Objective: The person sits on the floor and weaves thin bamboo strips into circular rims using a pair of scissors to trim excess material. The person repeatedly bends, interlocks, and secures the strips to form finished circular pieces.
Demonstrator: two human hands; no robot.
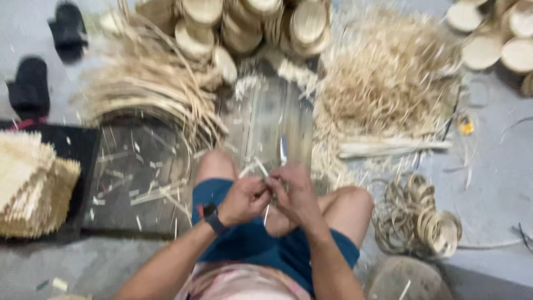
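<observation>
Head view, looking down, image blurred; seated person, bare knees apart over wooden board [266, 122]; left hand [242, 200] and right hand [295, 194] meeting above lap, fingers closed on thin pale strip [261, 166]; knife blade [283, 150] standing just beyond right hand; heap of long splints [150, 89] at left; pile of shavings [388, 83] at right; round woven discs [244, 25] stacked at top; coiled rings [419, 216] beside right knee; woven mats [30, 183] at left edge.
</observation>
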